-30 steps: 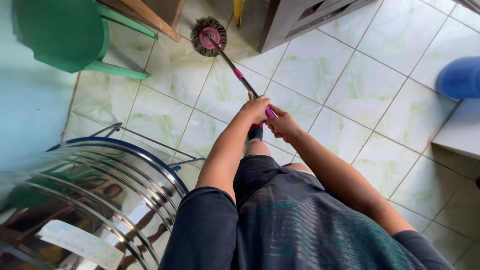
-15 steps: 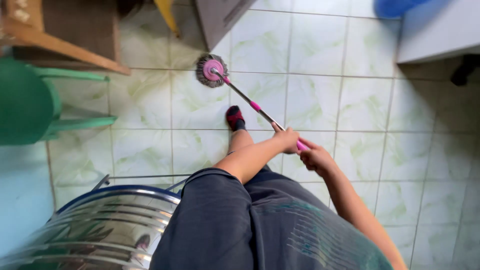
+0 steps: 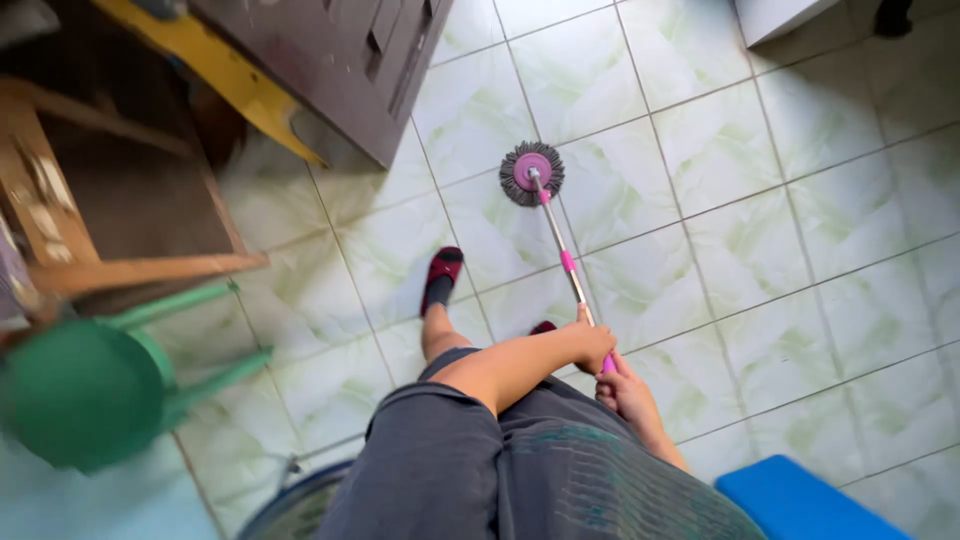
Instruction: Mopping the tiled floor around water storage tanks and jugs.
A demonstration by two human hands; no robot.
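Note:
Both my hands grip the silver and pink handle of a mop (image 3: pixel 560 250). My left hand (image 3: pixel 592 345) is the higher one on the handle, and my right hand (image 3: pixel 628 392) holds just below it, near the pink end. The round grey mop head (image 3: pixel 531 173) with a pink centre rests flat on the pale green tiled floor (image 3: pixel 760 200) ahead of me. My foot in a dark red slipper (image 3: pixel 441 278) stands left of the handle.
A dark cabinet (image 3: pixel 340 60) and a yellow board (image 3: pixel 240 90) are at the top left. A wooden frame (image 3: pixel 120 265) and a green plastic stool (image 3: pixel 90 385) stand to the left. A blue object (image 3: pixel 800 500) is at the bottom right, a white unit (image 3: pixel 780 15) at the top right.
The view has swung to the right, so the stool and cabinet have shifted in frame. The mop head has moved across the tiles and now lies straight ahead of my feet. Both hands stay on the handle.

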